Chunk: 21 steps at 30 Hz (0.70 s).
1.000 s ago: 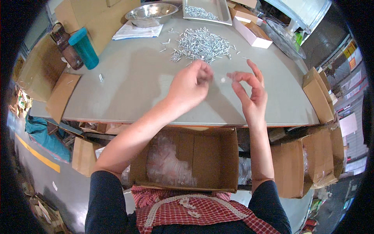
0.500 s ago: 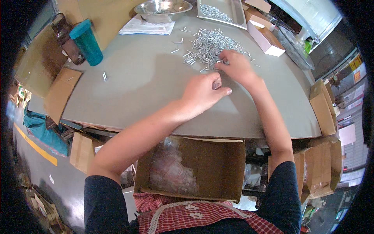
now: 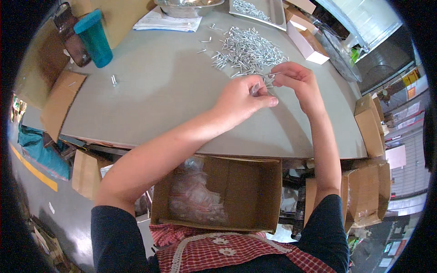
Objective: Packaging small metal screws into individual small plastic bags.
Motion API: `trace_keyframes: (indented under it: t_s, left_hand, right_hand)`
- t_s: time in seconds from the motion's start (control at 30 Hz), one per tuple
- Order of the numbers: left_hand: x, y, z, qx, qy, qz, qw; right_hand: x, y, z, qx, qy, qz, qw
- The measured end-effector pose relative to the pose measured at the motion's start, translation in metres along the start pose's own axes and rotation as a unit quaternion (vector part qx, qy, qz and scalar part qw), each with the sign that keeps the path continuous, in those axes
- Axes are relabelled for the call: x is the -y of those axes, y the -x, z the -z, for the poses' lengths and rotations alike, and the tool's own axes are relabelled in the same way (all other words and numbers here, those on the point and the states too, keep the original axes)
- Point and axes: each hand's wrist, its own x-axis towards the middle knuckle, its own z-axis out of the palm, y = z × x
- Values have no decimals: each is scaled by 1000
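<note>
A large pile of small silver fasteners, headed pins like screws or rivets, lies on the grey table. My left hand is closed around a small clear plastic bag, just in front of the pile. Right beside it, my right hand pinches a few of the fasteners between thumb and fingers, close to the bag. Their exact number is hard to make out. A few stray fasteners lie left of the pile, and a couple more stand apart at the left.
At the back are a steel bowl, papers and a metal tray of fasteners. A teal cup stands at left. Below the table edge, an open cardboard box holds clear plastic bags. A white box sits at right.
My right hand has drawn back from the pile toward the right, now with fasteners in its fingertips. My left hand stays with the bag. The view has shifted slightly.
</note>
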Motion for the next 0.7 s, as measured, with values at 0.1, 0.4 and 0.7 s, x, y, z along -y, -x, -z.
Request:
trace_keyframes:
  t_s: [0.1,0.4,0.7]
  left_hand:
    - [-1,1,4,-1,-13,-9,1000]
    - [-1,6,1,-12,-93,2,996]
    - [-9,5,2,2,-57,15,998]
  right_hand:
    - [19,19,-13,-6,-24,27,999]
    - [46,40,-47,-84,326,293,895]
    - [45,44,-57,-60,454,419,784]
